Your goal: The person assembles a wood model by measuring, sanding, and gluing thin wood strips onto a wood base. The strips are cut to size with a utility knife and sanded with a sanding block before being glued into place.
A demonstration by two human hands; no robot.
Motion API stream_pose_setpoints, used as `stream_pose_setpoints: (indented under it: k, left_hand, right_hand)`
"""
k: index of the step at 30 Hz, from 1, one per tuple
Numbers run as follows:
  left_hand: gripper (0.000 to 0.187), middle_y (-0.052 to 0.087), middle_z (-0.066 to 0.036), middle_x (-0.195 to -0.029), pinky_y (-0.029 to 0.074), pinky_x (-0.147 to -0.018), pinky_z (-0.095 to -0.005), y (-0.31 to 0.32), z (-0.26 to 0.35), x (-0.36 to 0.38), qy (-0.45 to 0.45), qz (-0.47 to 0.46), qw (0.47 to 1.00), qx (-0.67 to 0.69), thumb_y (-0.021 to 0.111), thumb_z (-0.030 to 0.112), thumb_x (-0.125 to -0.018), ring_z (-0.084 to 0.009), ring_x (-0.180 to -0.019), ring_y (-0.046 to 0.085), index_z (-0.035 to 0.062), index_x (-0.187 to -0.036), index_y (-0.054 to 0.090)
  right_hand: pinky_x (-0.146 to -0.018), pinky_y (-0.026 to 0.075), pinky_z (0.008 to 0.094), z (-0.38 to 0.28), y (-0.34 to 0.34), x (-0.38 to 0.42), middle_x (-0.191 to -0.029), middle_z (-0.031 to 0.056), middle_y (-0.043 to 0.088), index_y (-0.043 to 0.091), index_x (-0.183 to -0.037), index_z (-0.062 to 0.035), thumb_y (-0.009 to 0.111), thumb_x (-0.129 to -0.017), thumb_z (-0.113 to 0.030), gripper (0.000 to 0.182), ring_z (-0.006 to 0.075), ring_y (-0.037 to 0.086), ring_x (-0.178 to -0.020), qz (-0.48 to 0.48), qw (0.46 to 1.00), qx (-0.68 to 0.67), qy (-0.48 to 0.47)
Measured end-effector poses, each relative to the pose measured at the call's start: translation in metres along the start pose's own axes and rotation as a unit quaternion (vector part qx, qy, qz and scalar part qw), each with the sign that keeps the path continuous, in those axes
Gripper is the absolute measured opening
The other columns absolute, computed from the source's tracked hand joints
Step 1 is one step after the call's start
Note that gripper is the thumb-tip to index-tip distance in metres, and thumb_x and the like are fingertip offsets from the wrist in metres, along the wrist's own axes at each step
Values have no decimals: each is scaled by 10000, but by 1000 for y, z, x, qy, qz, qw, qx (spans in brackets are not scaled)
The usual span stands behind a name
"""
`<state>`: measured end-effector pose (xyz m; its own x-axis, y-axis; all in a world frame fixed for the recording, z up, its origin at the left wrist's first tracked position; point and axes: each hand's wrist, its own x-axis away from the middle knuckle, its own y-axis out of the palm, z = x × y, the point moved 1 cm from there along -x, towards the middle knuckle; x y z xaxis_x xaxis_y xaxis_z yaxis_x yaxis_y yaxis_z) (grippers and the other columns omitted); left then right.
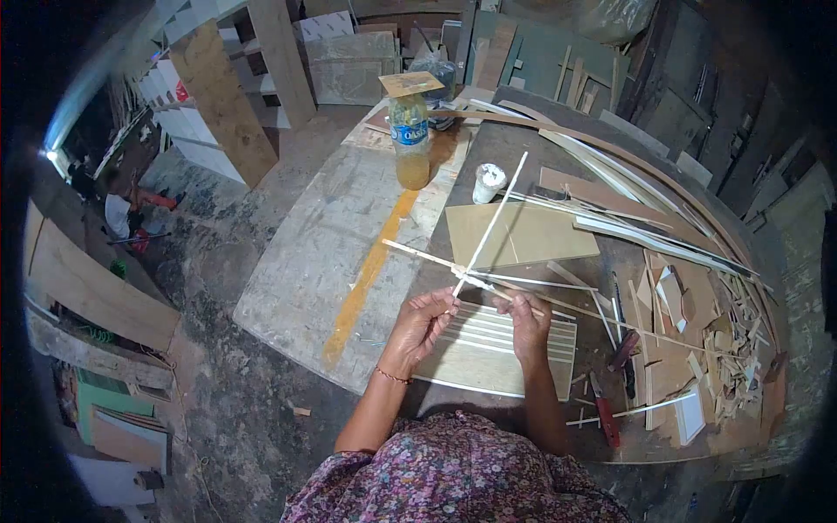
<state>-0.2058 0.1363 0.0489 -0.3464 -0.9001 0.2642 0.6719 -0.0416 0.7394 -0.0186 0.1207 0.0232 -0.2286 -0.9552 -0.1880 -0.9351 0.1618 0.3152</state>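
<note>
My left hand (418,328) is closed on the lower end of a thin wooden stick (499,213), which slants up and to the right. My right hand (528,324) pinches the near end of a second thin wooden stick (417,252), pointing up and to the left. The two sticks cross just ahead of my fingers, with pale, whitish material around the crossing. Below my hands lies a light board (479,359) with several pale strips across it. A tan panel (519,234) rests just beyond, with a white cup (489,183) at its far edge.
A plastic bottle (411,144), capped by a flat wood piece (410,84), stands on the worktable (305,253). Long strips (645,187), wood scraps (697,340) and a red-handled tool (605,417) lie to the right. A person (122,213) sits at far left near a shelf unit (214,105).
</note>
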Motion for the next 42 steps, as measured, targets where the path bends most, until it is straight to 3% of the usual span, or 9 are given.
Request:
stream_pose_setpoints:
  k: [12, 18, 24, 31, 37, 40, 42]
  left_hand:
    - [214, 609, -162, -825, 512, -670, -234, 13, 4, 7, 45, 37, 987, -152, 519, -57, -763, -173, -732, 610, -93, -973, 528]
    - [222, 612, -160, -818, 504, -643, -220, 15, 10, 11, 35, 32, 988, -145, 542, -29, -768, -168, -718, 609, -84, -983, 527]
    - [229, 611, -145, -806, 500, -639, -216, 11, 8, 9, 38, 30, 993, -107, 559, -19, -764, -160, -700, 605, -80, -982, 529]
    - [207, 608, -133, -809, 506, -647, -224, 11, 10, 11, 25, 27, 990, -139, 556, -19, -764, -157, -696, 603, -77, -963, 547]
    - [215, 610, -135, -808, 507, -636, -217, 7, 9, 10, 36, 32, 992, -117, 563, -20, -756, -154, -690, 606, -82, -962, 546]
    - [213, 611, -136, -802, 506, -624, -209, 3, 8, 9, 42, 38, 991, -122, 558, -25, -755, -154, -686, 607, -77, -961, 549]
    - [204, 611, -128, -791, 505, -612, -204, 5, 8, 10, 43, 35, 989, -135, 546, -33, -758, -153, -682, 606, -66, -959, 558]
  right_hand:
    - [-700, 452, 268, -21, 3, -4, -817, 76, 615, 605, -897, 5, 558, -779, -59, 142, 138, 573, -728, 4, 997, 80, -11]
    - [-726, 438, 247, -26, 5, 4, -830, 64, 621, 621, -890, -29, 583, -753, -44, 143, 125, 572, -770, -30, 969, 235, -66]
    - [-712, 437, 243, -38, 5, 8, -806, 62, 628, 633, -875, -34, 600, -732, -53, 149, 118, 570, -777, -64, 962, 257, -73]
    - [-701, 438, 253, -35, -2, 0, -811, 42, 626, 636, -854, -37, 591, -740, -47, 123, 112, 562, -755, 10, 981, 195, -12]
    - [-703, 440, 257, -46, 6, 1, -794, 46, 626, 635, -866, -31, 580, -745, -18, 134, 110, 564, -731, -51, 959, 272, -64]
    - [-694, 439, 243, -37, -1, 2, -782, 44, 624, 632, -861, -28, 577, -760, -34, 115, 108, 563, -712, -66, 973, 221, -23]
    - [-675, 435, 228, -29, -5, -3, -766, 40, 618, 630, -858, -29, 572, -777, -66, 106, 100, 558, -696, -18, 987, 153, -37]
